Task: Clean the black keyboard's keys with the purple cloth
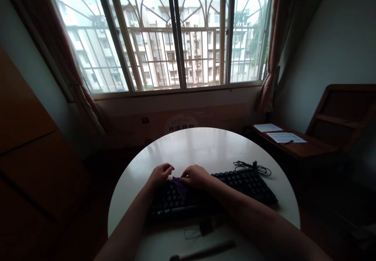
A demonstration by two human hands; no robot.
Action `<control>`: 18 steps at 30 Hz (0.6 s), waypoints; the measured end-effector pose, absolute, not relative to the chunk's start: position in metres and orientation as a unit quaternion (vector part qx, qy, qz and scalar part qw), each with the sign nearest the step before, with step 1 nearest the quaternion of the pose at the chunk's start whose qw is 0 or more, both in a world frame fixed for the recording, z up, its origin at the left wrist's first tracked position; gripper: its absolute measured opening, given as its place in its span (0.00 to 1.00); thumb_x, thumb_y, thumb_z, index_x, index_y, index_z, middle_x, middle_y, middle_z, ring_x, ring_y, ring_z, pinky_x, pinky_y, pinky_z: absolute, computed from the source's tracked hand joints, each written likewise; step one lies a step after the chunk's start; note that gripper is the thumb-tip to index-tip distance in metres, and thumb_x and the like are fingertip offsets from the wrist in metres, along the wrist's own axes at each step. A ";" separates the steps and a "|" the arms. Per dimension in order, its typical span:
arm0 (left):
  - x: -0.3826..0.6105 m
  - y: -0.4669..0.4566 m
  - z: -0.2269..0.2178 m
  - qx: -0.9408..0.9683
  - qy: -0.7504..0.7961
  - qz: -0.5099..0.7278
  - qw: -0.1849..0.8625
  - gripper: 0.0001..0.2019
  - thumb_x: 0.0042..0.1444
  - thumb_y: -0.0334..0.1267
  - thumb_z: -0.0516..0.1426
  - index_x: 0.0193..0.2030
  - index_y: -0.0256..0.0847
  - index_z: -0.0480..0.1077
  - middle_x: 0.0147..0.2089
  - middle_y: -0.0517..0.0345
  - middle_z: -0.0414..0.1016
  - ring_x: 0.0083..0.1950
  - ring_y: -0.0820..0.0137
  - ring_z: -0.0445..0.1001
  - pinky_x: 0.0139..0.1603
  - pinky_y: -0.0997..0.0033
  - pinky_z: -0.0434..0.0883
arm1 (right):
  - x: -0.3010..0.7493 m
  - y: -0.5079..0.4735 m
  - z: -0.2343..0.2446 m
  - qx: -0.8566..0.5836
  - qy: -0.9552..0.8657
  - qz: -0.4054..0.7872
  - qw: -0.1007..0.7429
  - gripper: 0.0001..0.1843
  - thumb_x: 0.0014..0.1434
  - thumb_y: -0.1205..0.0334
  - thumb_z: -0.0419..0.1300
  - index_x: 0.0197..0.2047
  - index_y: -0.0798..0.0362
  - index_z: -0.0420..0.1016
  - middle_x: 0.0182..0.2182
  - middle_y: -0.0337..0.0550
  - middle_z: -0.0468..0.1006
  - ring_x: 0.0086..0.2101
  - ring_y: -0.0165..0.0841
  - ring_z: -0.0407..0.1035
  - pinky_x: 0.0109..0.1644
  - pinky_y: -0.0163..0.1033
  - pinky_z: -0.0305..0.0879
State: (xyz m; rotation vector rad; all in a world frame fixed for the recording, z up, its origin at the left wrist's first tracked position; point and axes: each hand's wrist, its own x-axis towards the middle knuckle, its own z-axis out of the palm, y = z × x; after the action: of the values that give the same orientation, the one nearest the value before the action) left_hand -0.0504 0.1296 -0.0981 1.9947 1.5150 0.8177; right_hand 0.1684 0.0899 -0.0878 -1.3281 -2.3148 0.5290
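A black keyboard (243, 184) lies across a round white table (202, 147). My left hand (160, 173) rests at the keyboard's far left edge with its fingers curled. My right hand (196, 176) sits just right of it, fingers pinched on a small purple cloth (179, 186) that hangs down over the keys between the two hands. Both forearms reach in from the bottom of the view and cover the keyboard's front edge.
A coiled black cable (252, 167) lies behind the keyboard's right end. A dark stick-like tool (205, 251) and a small wire loop (192, 233) lie near the table's front. A wooden side table (308, 148) with papers (284, 137) stands at the right, a barred window behind.
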 end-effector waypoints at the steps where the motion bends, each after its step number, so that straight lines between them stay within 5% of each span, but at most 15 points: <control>1: -0.051 0.130 -0.098 0.733 0.556 0.301 0.252 0.20 0.51 0.54 0.54 0.34 0.40 0.78 0.30 0.54 0.78 0.31 0.63 0.75 0.33 0.67 0.69 | 0.169 0.091 -0.089 -0.473 -0.834 0.193 0.206 0.12 0.59 0.51 0.64 0.42 0.43 0.86 0.40 0.42 0.86 0.41 0.40 0.78 0.41 0.37 0.68; 18: -0.052 0.129 -0.098 0.724 0.562 0.305 0.256 0.20 0.50 0.54 0.53 0.33 0.40 0.77 0.29 0.55 0.77 0.29 0.64 0.73 0.31 0.68 0.68 | 0.169 0.096 -0.097 -0.464 -0.832 0.193 0.237 0.12 0.58 0.51 0.67 0.42 0.45 0.86 0.39 0.41 0.85 0.39 0.37 0.78 0.41 0.35 0.67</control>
State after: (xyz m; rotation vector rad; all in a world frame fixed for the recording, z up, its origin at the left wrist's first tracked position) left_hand -0.0516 0.1289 -0.0983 1.9659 1.5264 0.8280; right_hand 0.1687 0.0965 -0.0971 -1.2715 -2.2792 0.5277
